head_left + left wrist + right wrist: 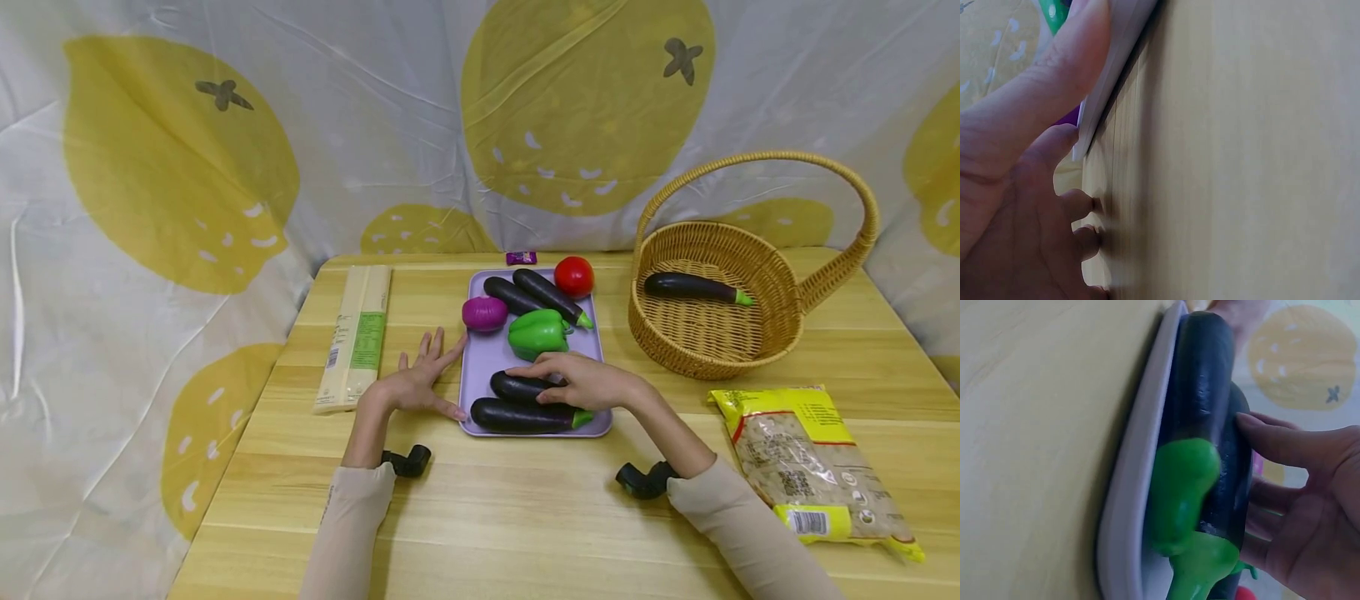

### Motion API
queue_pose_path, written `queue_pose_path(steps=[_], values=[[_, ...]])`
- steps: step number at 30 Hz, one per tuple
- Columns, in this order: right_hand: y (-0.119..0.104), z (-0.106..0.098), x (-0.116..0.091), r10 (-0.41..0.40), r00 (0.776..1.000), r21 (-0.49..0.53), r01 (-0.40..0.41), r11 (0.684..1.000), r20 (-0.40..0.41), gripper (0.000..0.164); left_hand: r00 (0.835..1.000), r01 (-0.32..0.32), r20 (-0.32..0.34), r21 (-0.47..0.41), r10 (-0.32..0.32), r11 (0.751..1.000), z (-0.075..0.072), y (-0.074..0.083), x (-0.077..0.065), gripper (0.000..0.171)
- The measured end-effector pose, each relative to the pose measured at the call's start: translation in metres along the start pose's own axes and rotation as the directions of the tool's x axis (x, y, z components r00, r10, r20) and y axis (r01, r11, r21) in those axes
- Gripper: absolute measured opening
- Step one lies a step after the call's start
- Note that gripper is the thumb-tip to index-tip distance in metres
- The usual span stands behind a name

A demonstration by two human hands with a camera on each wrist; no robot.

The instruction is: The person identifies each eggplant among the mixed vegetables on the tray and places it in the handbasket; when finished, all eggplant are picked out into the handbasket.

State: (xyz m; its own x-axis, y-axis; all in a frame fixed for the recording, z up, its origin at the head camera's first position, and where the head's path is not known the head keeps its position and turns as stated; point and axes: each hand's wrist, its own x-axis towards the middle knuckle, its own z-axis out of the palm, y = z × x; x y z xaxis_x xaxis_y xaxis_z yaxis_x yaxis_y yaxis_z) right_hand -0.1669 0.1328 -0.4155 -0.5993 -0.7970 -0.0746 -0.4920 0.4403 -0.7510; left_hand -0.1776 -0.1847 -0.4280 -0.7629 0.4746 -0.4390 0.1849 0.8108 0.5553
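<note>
On a lilac tray (475, 360), my right hand (594, 380) holds the upper of two front eggplants (516, 386), its thumb on the near side and fingers over the far side. Touching it in front is another eggplant (517, 416) with a green stem end, close to the tray's rim in the right wrist view. My left hand (415, 385) is spread, thumb and index finger touching the tray's left edge. Behind the right hand sit a green bell pepper (537, 334), a purple onion (484, 314), two more eggplants (551, 293) and a red tomato (574, 277).
A wicker basket (678, 350) with a tall handle stands right of the tray, one eggplant (690, 287) inside. A yellow-ended bag (787, 458) lies at the front right. Left is a flat pale packet (352, 337). Behind the tray lies a small purple wrapper (521, 258).
</note>
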Motion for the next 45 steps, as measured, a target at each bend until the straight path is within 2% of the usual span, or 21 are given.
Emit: queue_pose_path(steps=[9,19,26,33,38,45], values=[[-0.016,-0.026,-0.008,-0.04,0.999,-0.036,0.039,0.999,-0.024,0.055,1.0,0.007,-0.001,-0.006,-0.007,1.0,0.0,0.001,-0.003,0.126],[-0.027,-0.075,-0.022,-0.003,1.0,-0.021,0.002,1.0,-0.017,0.055,1.0,0.006,-0.004,-0.011,-0.006,1.0,0.0,0.0,-0.003,0.126],[-0.018,-0.114,-0.04,0.07,0.995,-0.065,-0.075,0.995,-0.069,0.052,1.0,0.003,-0.002,-0.001,-0.003,1.0,0.001,-0.001,-0.003,0.126],[-0.007,-0.148,-0.068,0.12,0.984,-0.056,-0.128,0.99,-0.135,0.051,1.0,0.004,-0.004,0.003,-0.004,1.0,0.001,0.001,-0.001,0.126],[0.003,-0.163,-0.088,0.168,0.965,-0.076,-0.187,0.979,-0.199,0.049,1.0,0.003,-0.001,0.002,-0.003,1.0,0.0,0.001,0.0,0.126],[0.018,-0.176,-0.104,0.199,0.958,-0.077,-0.218,0.973,-0.207,0.049,1.0,0.002,0.003,-0.003,-0.002,1.0,0.001,0.0,-0.002,0.126]])
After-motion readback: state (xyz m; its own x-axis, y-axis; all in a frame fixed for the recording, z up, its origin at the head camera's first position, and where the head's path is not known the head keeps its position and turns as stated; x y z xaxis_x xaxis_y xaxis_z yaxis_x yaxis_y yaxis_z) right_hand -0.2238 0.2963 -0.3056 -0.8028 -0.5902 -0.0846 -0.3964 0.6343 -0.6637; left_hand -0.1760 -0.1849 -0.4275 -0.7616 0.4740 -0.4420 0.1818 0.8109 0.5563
